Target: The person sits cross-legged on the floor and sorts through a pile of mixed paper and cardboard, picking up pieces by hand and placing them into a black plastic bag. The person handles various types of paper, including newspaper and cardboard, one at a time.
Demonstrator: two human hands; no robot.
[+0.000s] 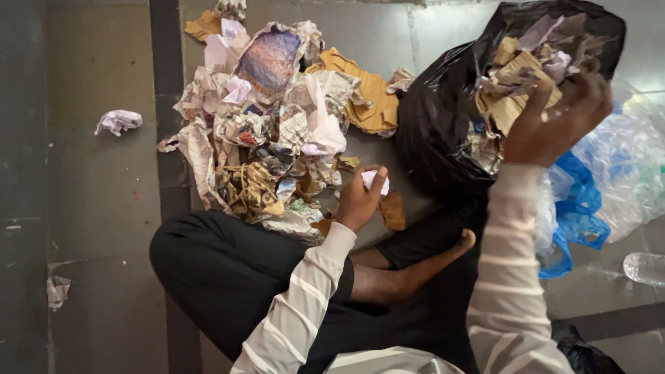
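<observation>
I sit cross-legged on the floor. My left hand is closed around a small crumpled piece of white paper, just in front of my knee and beside the pile of crumpled paper and cardboard scraps. My right hand presses down on crumpled paper and torn cardboard at the mouth of a black plastic bag. The bag stands to my right and is stuffed with scraps.
Blue and clear plastic bags lie to the right of the black one. A clear plastic bottle lies at the right edge. Loose paper wads rest on the tiled floor at left and lower left.
</observation>
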